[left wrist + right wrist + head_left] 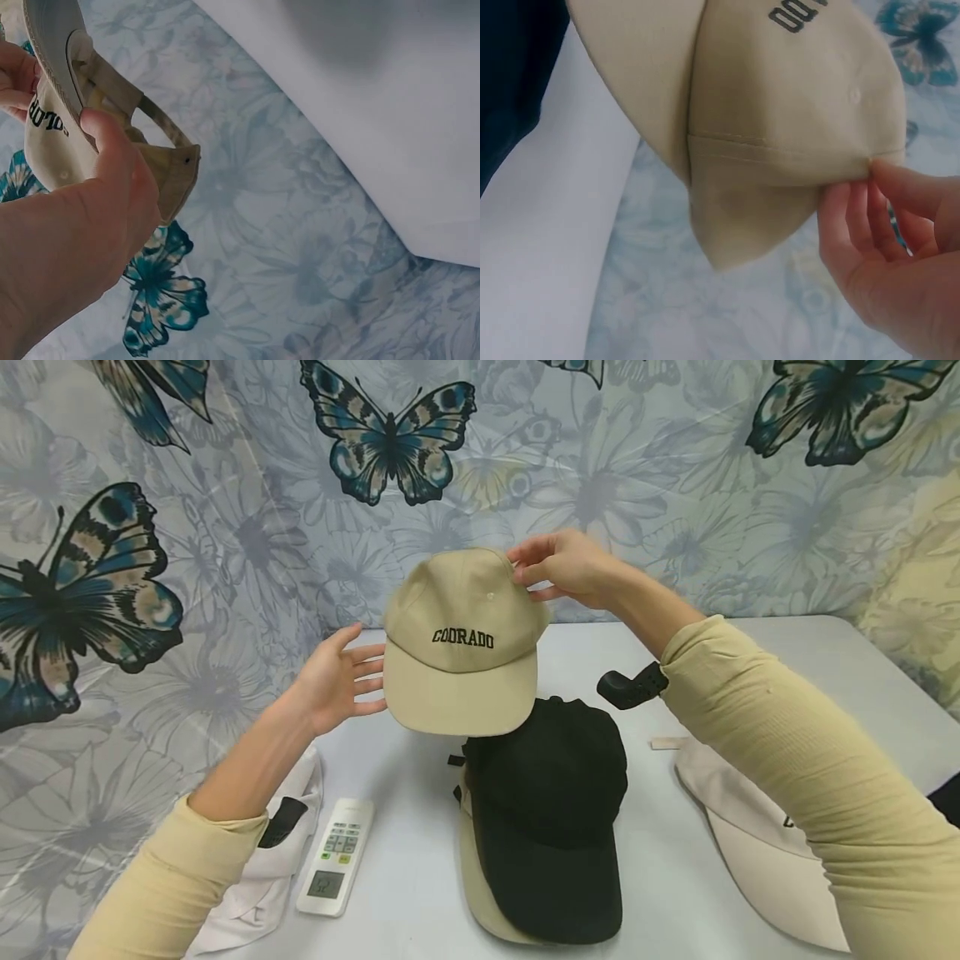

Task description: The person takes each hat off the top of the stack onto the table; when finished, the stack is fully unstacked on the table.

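Observation:
A beige baseball cap [467,635] with dark lettering is held up above the table, its brim toward me. My right hand [566,567] pinches the upper right side of the crown between thumb and fingers, as the right wrist view shows on the cap's edge [780,112]. Beside the cap's left side, my left hand [337,681] has its fingers straight and spread, fingertips right at the brim. The left wrist view has the left thumb [112,142] overlapping the cap near its open back strap [165,124]. Below, a black cap [551,827] lies on another beige cap [476,885].
A white remote control [337,857] lies on the white table [408,835] to the left. White cloth [247,893] sits under my left forearm. A pale cap [765,852] lies at right, partly hidden by my sleeve. Butterfly-printed fabric [600,502] hangs behind the table.

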Tool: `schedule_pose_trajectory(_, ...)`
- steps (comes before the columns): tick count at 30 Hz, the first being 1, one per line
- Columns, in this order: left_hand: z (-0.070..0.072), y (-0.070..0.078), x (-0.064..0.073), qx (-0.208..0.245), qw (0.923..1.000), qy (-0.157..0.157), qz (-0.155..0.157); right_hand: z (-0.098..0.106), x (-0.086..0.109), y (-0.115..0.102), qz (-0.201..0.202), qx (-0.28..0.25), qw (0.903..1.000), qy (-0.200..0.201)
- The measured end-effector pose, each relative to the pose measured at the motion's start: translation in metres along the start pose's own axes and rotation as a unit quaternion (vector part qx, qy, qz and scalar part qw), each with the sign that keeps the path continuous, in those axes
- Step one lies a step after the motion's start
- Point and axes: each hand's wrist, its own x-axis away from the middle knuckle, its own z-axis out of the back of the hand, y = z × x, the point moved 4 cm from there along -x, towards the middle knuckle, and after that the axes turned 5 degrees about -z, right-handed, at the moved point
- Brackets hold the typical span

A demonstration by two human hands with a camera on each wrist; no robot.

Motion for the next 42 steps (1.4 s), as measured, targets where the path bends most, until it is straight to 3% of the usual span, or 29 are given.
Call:
schedule_pose_trajectory(9, 0.015, 0.003, -0.006, 0.033, 0.9994, 0.002, 0.003, -0.013, -0.016, -0.004, 0.003, 0.002, 0.9998, 0.019)
schedule_pose_trajectory(18, 0.029, -0.004, -0.013, -0.006, 0.9996, 0.016, 0.022, -0.028, -0.025, -0.002, 0.027, 0.007, 0.9989, 0.039)
schedule_pose_trajectory(33, 0.054, -0.008, -0.022, -0.057, 0.9967, 0.043, 0.038, -0.057, -0.05, -0.005, 0.005, 0.03, 0.9973, 0.067)
schedule_pose_trajectory(42, 0.061, -0.023, -0.027, -0.017, 0.9974, 0.04, 0.058, -0.065, -0.064, 0.007, 0.0, 0.026, 0.9954, 0.093)
